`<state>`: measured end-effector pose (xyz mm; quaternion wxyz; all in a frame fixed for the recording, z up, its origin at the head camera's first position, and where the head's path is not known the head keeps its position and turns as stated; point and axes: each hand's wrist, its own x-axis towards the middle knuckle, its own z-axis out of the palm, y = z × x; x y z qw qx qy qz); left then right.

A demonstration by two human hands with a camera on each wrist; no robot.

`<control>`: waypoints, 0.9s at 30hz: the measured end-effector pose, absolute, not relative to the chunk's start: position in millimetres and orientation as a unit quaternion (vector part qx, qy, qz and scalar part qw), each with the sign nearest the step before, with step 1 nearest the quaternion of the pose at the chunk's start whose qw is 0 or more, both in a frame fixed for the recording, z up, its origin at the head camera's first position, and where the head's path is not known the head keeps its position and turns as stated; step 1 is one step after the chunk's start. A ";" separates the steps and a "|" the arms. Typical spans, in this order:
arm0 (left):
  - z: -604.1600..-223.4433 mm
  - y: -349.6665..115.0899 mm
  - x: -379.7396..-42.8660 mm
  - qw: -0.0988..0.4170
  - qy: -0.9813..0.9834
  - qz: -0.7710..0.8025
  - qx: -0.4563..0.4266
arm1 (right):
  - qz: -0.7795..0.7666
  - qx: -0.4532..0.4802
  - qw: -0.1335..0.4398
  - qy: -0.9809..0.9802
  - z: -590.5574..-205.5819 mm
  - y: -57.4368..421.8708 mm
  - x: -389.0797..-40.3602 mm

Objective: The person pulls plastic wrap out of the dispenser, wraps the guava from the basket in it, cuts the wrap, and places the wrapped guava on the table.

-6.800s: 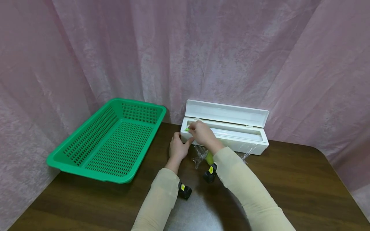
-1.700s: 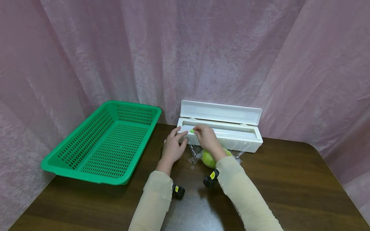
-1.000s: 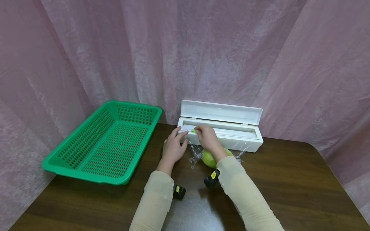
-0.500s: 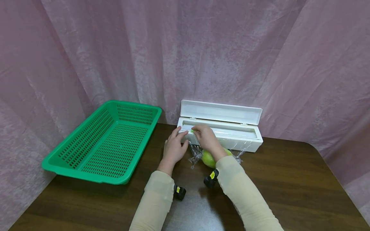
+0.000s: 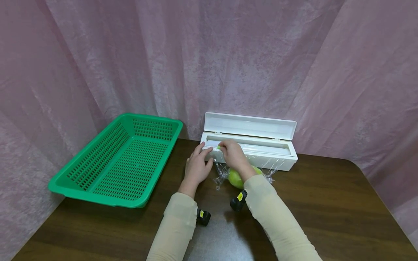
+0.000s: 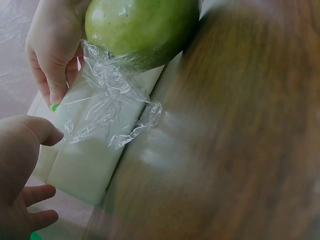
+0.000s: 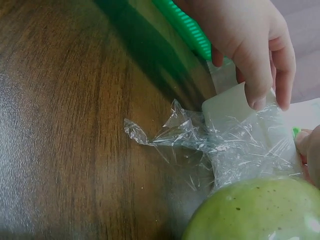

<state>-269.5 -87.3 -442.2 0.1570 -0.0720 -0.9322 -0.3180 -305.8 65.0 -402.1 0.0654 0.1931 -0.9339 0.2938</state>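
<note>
A white cling film dispenser (image 5: 271, 161) stands on the table with its lid up and a film roll (image 5: 267, 149) inside. My right hand (image 5: 234, 155) pinches a small bright green slide cutter (image 5: 218, 147) on the dispenser's front rim, near the left end. Straight fingers of my left hand (image 5: 196, 167) rest on the dispenser's left end, and nothing is gripped there. Against the dispenser's front lies a large smooth green fruit (image 6: 142, 30), kind unclear, partly hidden by my right wrist in the head view. Crumpled clear film (image 7: 190, 127) spreads from it over the dispenser's front.
A green slotted plastic basket (image 5: 163, 170) stands on the left of the brown wooden table (image 5: 326, 203). Pink curtains (image 5: 248, 61) hang close behind the dispenser. Each wrist carries a small black camera (image 5: 204, 217).
Since the oldest frame, the left hand has shifted its hold to straight fingers on the dispenser's end, and more of the fruit shows. Over the last second, the slide cutter moved slightly left and back.
</note>
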 end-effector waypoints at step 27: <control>-438.2 -86.3 -266.5 0.148 -0.933 -0.321 -0.069 | 0.299 0.178 0.061 -0.936 -401.9 69.1 -303.8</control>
